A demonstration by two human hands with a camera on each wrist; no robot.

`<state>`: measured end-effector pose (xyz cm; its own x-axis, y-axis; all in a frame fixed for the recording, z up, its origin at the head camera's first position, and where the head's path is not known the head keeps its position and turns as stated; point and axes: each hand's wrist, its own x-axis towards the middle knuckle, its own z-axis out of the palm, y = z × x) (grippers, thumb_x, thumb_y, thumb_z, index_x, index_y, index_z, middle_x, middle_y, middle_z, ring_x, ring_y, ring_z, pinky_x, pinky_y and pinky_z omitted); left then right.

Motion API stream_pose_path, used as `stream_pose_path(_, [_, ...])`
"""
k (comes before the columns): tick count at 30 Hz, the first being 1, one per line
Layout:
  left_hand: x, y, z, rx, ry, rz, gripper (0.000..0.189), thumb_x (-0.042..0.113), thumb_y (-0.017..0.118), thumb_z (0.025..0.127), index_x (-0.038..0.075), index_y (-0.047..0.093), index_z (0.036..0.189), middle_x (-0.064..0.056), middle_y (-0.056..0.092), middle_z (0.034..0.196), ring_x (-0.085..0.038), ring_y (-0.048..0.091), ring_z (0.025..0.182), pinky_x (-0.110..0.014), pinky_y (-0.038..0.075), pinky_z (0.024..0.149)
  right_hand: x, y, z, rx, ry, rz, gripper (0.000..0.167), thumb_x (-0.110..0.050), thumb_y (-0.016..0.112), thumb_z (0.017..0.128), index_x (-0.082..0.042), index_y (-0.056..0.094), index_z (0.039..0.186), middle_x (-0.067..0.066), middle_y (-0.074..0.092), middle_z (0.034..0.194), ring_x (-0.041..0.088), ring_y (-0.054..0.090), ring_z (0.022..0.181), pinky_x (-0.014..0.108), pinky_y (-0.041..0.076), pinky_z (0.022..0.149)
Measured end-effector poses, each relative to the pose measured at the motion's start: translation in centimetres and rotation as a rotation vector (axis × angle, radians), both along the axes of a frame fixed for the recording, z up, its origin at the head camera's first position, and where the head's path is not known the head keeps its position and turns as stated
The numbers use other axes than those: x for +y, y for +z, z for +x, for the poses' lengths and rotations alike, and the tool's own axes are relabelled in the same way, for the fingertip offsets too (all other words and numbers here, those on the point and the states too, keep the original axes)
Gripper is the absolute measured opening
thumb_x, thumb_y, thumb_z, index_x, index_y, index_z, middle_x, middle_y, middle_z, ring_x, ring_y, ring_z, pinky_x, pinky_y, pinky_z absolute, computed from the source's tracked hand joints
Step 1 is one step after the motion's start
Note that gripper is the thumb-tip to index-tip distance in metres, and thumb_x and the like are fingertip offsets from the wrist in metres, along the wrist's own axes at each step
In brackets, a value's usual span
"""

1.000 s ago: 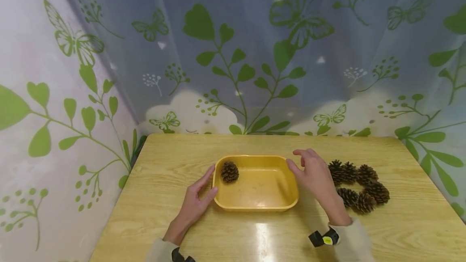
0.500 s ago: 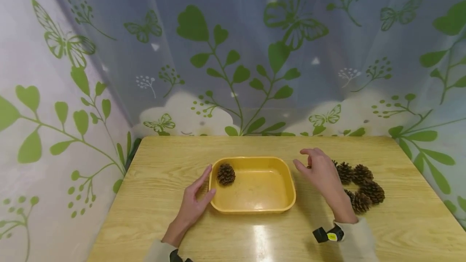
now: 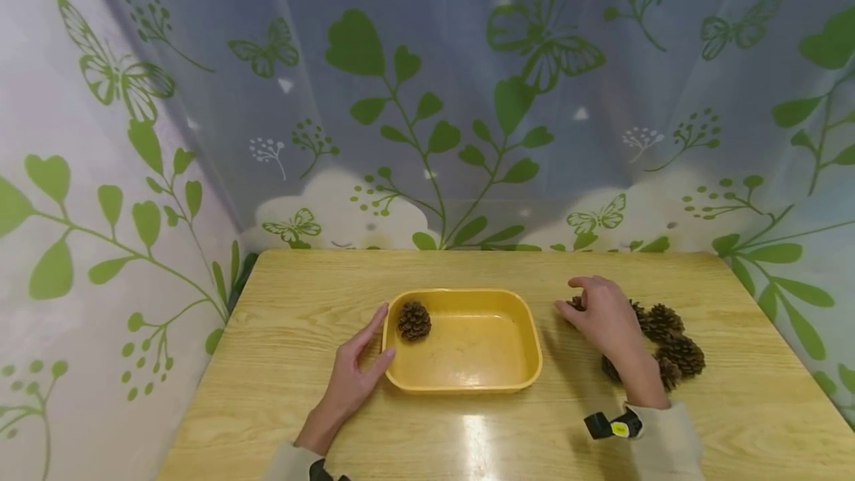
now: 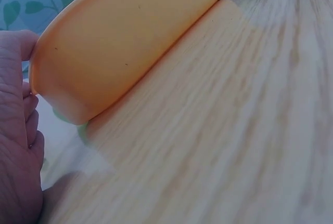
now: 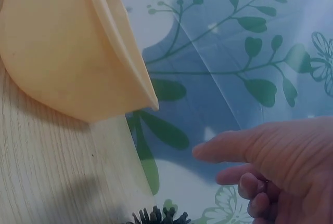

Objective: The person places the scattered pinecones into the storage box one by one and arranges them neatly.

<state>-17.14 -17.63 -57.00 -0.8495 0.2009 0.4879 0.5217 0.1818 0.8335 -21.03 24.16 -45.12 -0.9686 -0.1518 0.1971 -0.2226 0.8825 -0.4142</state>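
A yellow plastic tray (image 3: 461, 381) sits on the table with one brown pine cone (image 3: 414, 321) in its far left corner. At its left end my left hand (image 3: 352, 370) rests with the fingers along the outside and the thumb at the rim. In the left wrist view, that hand (image 4: 18, 146) touches the end of the tray (image 4: 119, 42). My right hand (image 3: 606, 321) is over the left side of a group of pine cones (image 3: 681, 355), partly hiding them. Thumb and index finger are spread apart; in the right wrist view a pine cone (image 5: 158, 216) shows below the hand (image 5: 281, 167).
The wooden table (image 3: 320, 277) runs back to a curtain (image 3: 434, 95) printed with leaves and butterflies. A similar pale cloth (image 3: 73, 243) hangs on the left. Dark bands (image 3: 611, 427) with camera units sit on the wrists.
My right hand has moved right, away from the tray's right rim and over the group of pine cones. The left hand has stayed at the tray, and the view has shifted slightly.
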Motion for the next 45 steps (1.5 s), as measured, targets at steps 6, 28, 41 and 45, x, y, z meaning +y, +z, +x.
stream_pose_path(6, [0.1, 0.2, 0.0, 0.013, -0.012, 0.01, 0.065, -0.002, 0.066, 0.098, -0.001, 0.041, 0.158, -0.02, 0.042, 0.162, -0.034, 0.037, 0.152, -0.025, 0.027, 0.126, 0.7, -0.1, 0.0, -0.011, -0.029, 0.024, 0.046, -0.023, 0.08, 0.093, 0.009, 0.069, 0.124, 0.008, 0.058, 0.075, 0.019, 0.05, 0.062, 0.032, 0.043, 0.051])
stream_pose_path(28, [-0.2, 0.2, 0.1, -0.008, -0.01, 0.002, 0.065, 0.0, 0.067, 0.099, 0.001, 0.041, 0.158, -0.018, 0.042, 0.162, -0.033, 0.037, 0.152, -0.025, 0.027, 0.126, 1.8, -1.7, -0.1, -0.019, -0.111, 0.112, 0.048, -0.024, 0.081, 0.091, 0.015, 0.069, 0.118, 0.03, 0.071, 0.092, 0.016, 0.045, 0.043, 0.031, 0.037, 0.039])
stream_pose_path(41, [-0.1, 0.2, 0.2, -0.008, -0.015, 0.005, 0.065, 0.0, 0.066, 0.099, 0.001, 0.041, 0.159, -0.018, 0.042, 0.163, -0.029, 0.036, 0.153, -0.024, 0.027, 0.126, 1.7, -2.3, -0.3, -0.039, -0.152, 0.17, 0.047, -0.029, 0.076, 0.096, 0.014, 0.071, 0.115, 0.029, 0.073, 0.09, 0.017, 0.047, 0.043, 0.03, 0.038, 0.039])
stream_pose_path(45, [-0.1, 0.1, 0.1, 0.006, -0.012, 0.0, 0.064, 0.001, 0.066, 0.099, 0.001, 0.041, 0.159, -0.018, 0.042, 0.162, -0.027, 0.037, 0.153, -0.024, 0.026, 0.126, 1.7, -2.4, -0.4, -0.059, -0.158, 0.171, 0.048, -0.03, 0.074, 0.097, 0.014, 0.071, 0.117, 0.026, 0.073, 0.086, 0.017, 0.046, 0.042, 0.029, 0.035, 0.038])
